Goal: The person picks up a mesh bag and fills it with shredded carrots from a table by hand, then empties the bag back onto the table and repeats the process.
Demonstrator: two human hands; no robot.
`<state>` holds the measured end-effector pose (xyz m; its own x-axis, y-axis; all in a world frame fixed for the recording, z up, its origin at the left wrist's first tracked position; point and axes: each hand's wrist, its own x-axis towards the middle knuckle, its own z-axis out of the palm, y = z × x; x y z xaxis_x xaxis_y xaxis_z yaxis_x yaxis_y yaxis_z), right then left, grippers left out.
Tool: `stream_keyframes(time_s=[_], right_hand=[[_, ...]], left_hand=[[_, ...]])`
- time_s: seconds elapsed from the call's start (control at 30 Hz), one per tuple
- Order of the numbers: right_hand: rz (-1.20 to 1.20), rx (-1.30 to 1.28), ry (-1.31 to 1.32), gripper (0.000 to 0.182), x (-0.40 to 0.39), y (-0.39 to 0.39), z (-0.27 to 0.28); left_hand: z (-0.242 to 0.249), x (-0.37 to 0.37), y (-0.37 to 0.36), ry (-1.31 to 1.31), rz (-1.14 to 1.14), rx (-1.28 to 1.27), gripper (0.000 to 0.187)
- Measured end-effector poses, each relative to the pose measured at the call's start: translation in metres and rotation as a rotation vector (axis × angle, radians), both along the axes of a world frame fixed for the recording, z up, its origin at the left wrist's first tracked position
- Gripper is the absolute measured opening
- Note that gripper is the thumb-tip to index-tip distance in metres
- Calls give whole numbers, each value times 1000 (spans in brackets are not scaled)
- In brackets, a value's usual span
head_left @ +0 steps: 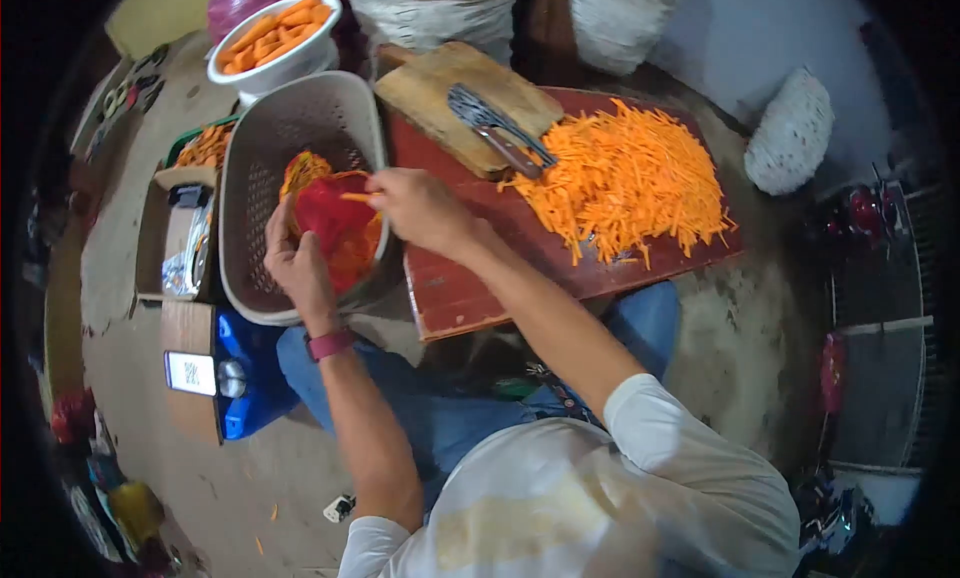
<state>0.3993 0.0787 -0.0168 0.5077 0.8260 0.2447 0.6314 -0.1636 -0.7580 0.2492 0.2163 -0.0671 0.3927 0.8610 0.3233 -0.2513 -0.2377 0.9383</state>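
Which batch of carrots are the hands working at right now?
The carrot strips in the red bag, inside the beige basket. Left hand and right hand hold it; the white bowl and board pile lie untouched.

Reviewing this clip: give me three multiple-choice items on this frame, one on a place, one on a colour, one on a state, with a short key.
1. Where does the knife lie?
A. on the wooden cutting board
B. in the basket
C. on the floor

2. What colour is the bag between the hands?
A. blue
B. red
C. white

3. What is the right hand doing?
A. gripping the knife
B. resting flat on the red board
C. pinching carrot strips over the bag

Key: 1 A, the blade rests on the pale board beside the carrot pile. 2 B, red plastic shows in the left hand, inside the perforated basket. 3 C, orange strips stick out from its fingertips at the bag's mouth.
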Motion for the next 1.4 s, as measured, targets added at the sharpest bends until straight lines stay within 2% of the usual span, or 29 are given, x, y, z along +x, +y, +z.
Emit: stream_keyframes(time_s=[0.03,0.13,0.2,0.3,0.4,0.43,0.53,0.57,0.67,0.77,0.87,0.93,1.0,1.07,1.1,1.2,1.27,1.3,1.33,1.37,1.4], right_hand=[[18,125,15,22,-2,5,0],[6,179,-40,22,10,-6,2],[-9,165,-139,21,12,-39,5],[41,22,-134,26,-5,-68,0],[153,17,-326,34,-33,-60,-7],[165,7,-368,43,-41,-51,-12],[102,-101,-454,41,-62,-20,-1],[81,-102,-467,33,-59,-8,-10],[216,-205,-369,28,-44,13,-23],[153,-112,1,23,-38,13,-8],[82,64,109,21,-29,24,-3],[166,114,-5,19,-24,41,-21],[130,-13,-115,28,-26,47,-21],[146,9,-80,39,-25,40,-17],[124,125,-55,31,-25,28,-12],[178,245,-282,26,5,-35,-1],[-79,227,-212,23,23,-107,10],[-190,191,-118,25,42,-145,1],[-374,127,-119,29,51,-183,15],[-514,67,-68,30,78,-227,-3],[-619,-5,-137,35,105,-272,-13]], left_hand=[[0,-1,0,3,-9,-3,61],[-2,3,-1,3,-28,-10,60],[-5,-2,3,10,-8,-11,59],[-6,-1,4,49,25,51,57],[2,2,-1,46,12,27,58],[3,1,0,54,15,14,58],[0,4,-1,56,6,-28,59],[-1,4,0,49,-1,-41,60],[0,4,1,74,3,-34,60],[0,0,0,61,30,-75,59],[-7,3,1,11,-16,-128,59],[-9,2,3,53,-24,-79,59],[-5,2,-1,61,-27,-122,60],[-8,-1,2,6,-85,-128,61],[-7,1,3,24,-72,-160,61],[-5,-1,2,72,-46,-218,61],[-3,-2,-1,72,-64,-207,61],[-5,0,-1,62,-50,-177,61],[-8,1,0,53,-36,-146,60],[-8,1,1,54,-38,-142,60],[-8,2,1,56,-39,-138,60]])
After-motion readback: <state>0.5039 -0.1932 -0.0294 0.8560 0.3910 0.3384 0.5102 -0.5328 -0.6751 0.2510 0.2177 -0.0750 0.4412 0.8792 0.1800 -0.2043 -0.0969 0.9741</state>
